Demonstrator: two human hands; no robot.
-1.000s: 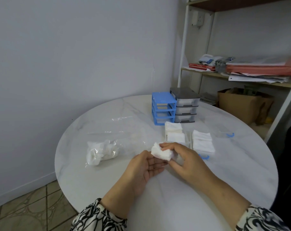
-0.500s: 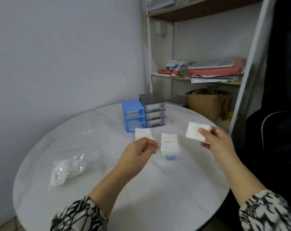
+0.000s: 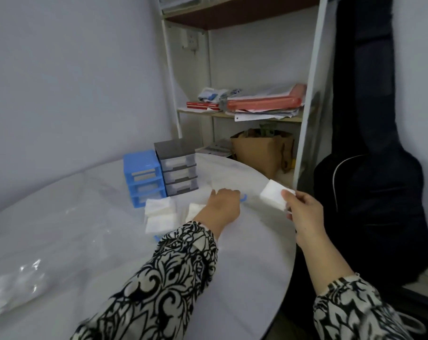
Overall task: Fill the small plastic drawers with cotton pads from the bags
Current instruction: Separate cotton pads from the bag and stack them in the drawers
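At centre frame, the left hand covers a clear drawer with a blue handle; its fingers are hidden, their grip unclear. A bag of cotton pads blurs at the lower left edge. The counter is cut off below.

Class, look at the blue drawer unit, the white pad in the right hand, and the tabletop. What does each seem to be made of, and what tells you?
Blue drawer unit: likely moulded plastic, uniform matte colour. Pad: soft cotton, dull white, fuzzy surface. Tabletop: smooth, faintly veined, marble or an imitation.
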